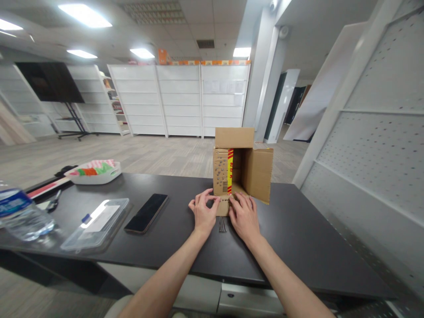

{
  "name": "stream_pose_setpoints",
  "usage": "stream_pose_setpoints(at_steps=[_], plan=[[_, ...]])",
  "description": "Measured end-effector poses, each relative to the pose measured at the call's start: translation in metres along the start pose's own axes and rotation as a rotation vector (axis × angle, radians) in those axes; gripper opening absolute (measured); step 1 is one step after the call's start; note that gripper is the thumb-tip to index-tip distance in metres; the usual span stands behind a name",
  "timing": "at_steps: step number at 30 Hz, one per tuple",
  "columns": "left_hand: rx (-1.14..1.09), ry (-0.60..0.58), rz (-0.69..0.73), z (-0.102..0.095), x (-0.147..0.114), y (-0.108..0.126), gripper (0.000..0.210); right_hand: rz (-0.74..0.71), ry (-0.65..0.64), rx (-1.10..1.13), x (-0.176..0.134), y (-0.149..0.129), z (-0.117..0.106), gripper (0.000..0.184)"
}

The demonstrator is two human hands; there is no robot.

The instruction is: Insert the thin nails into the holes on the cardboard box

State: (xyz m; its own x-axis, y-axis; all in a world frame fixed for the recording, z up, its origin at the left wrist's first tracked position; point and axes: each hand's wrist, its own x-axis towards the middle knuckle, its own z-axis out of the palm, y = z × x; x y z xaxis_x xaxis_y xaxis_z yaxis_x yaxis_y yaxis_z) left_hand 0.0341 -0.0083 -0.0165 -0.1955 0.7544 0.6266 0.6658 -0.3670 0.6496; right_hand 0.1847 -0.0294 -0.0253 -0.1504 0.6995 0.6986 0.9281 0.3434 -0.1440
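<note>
An open cardboard box [258, 172] stands on the dark table, its opening facing me and its flaps spread. Its lower front flap [222, 209] has a row of small dark holes. At the flap's left edge is my left hand [204, 213], thumb and index finger closed in a pinch; anything between them is too small to make out. My right hand [245, 217] grips the flap's right side, fingers curled over it at the box's mouth. Several thin metal nails or screws [222, 225] lie side by side on the table between my wrists.
Left on the dark table [298, 238] are a black phone [147, 213], a clear plastic case [99, 224], a water bottle [23, 216] and a white basket [96, 177] of colourful packets. A perforated white panel [374, 154] rises along the right side.
</note>
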Motion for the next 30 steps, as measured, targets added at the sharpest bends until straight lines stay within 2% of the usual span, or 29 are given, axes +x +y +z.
stream_pose_setpoints(at_steps=[16,30], plan=[[-0.054,-0.002,-0.036,-0.0012,0.0003,0.0026,0.033,0.023,-0.036,-0.001,0.0009,-0.0012,-0.0003,0.026],[-0.075,-0.008,-0.082,-0.0004,0.001,0.001,0.028,0.017,-0.031,0.058,-0.0002,0.0014,0.0017,0.031]])
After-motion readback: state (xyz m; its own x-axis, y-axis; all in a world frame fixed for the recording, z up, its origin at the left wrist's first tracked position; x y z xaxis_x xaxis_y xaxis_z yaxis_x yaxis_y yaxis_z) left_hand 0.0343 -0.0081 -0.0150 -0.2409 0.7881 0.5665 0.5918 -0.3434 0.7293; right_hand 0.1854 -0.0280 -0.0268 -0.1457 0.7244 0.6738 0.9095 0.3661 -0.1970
